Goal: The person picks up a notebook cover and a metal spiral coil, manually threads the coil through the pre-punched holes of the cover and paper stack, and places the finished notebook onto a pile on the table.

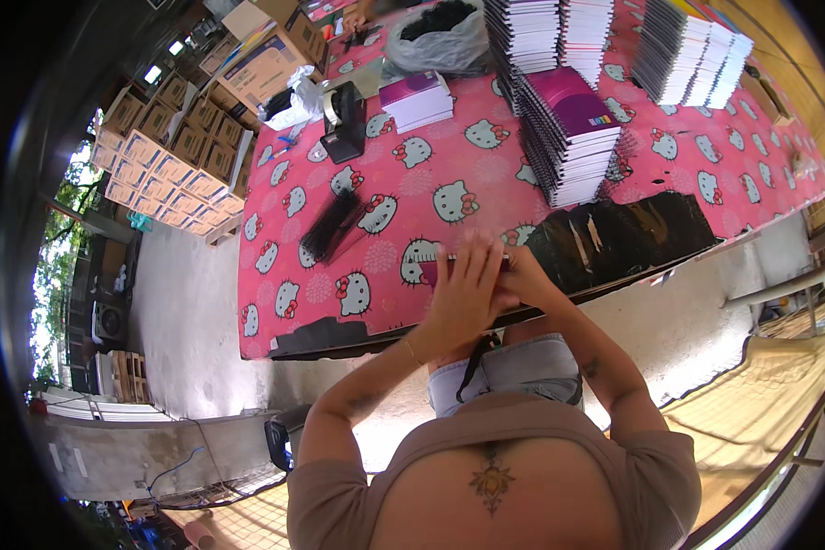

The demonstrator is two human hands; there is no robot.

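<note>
At the table's near edge I have a purple-covered notebook (428,272), mostly hidden by my hands. A row of punched holes shows along its far left edge; I cannot tell whether a coil runs through it. My left hand (472,289) lies across its top, long fingers pointing away from me and slightly blurred. From the right side my right hand (524,278) grips it, with its fingertips partly hidden behind the left hand. Left of the hands, a bundle of black spiral binding coils (333,226) rests on the pink patterned tablecloth (316,284).
Tall stacks of spiral notebooks (573,137) stand beyond my right hand. Farther off are a small purple-topped stack (417,103), a black tape dispenser (344,124) and a plastic bag of black coils (440,41). Cartons (183,160) are piled left. Another person's hand (356,16) shows at the far edge.
</note>
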